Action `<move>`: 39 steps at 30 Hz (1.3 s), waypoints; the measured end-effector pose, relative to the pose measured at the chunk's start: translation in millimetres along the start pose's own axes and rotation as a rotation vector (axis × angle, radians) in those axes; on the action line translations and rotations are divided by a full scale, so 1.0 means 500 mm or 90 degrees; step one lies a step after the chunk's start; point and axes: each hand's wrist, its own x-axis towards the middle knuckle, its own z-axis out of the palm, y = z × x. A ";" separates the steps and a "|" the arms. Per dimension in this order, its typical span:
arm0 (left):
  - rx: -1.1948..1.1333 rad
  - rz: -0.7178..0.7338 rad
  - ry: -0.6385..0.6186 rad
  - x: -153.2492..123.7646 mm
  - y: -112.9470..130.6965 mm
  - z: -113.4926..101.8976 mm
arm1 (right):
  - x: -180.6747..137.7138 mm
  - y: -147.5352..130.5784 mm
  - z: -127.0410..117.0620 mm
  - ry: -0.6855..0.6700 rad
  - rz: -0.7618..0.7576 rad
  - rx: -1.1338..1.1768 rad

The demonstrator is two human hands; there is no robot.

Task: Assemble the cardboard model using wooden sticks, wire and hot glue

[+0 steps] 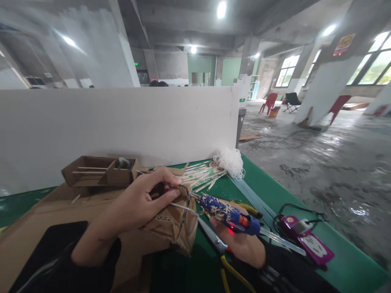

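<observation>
My left hand is closed on a folded piece of brown cardboard, thumb and fingers pinching its upper edge. A thin white stick runs across the cardboard in front of the thumb. My right hand is wrapped round a blue glue gun crusted with dried glue. The gun's metal nozzle meets the cardboard's upper right edge; a red light glows on its body, and a clear glue stick sticks out behind. Under the gun lies a tapered metal tool with yellow handles, resembling long-nosed pliers.
A divided cardboard box stands at the back left. Several thin sticks and a white string bundle lie beyond my hands. Pale blue rods and a purple power socket are to the right. A white panel rises behind.
</observation>
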 end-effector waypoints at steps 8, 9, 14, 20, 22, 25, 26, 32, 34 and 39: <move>0.005 0.009 0.003 -0.001 -0.003 0.003 | 0.001 0.004 0.005 0.002 0.019 0.024; 0.006 0.009 0.004 0.000 -0.004 0.003 | 0.001 0.004 0.005 -0.002 0.025 0.026; 0.004 0.005 0.006 -0.001 -0.004 0.001 | 0.002 0.001 0.001 -0.012 0.033 0.031; 0.004 0.008 0.001 -0.001 0.000 0.001 | 0.006 -0.003 0.000 -0.004 0.019 0.035; 0.006 0.009 0.000 0.001 0.002 0.001 | 0.010 -0.006 0.000 -0.006 0.011 0.038; 0.007 0.004 0.001 0.001 0.002 0.001 | 0.016 -0.011 -0.001 -0.015 0.008 0.038; 0.006 0.001 -0.002 0.001 0.002 0.001 | 0.017 -0.012 -0.002 -0.014 0.009 0.035; 0.000 -0.002 -0.006 0.001 0.000 0.002 | 0.017 -0.017 -0.003 -0.002 0.009 0.029; 0.000 0.000 -0.007 0.002 0.000 0.002 | 0.017 -0.018 -0.004 -0.006 0.016 0.044; 0.000 -0.005 -0.006 0.002 0.002 0.001 | 0.013 -0.014 -0.004 -0.037 0.057 0.086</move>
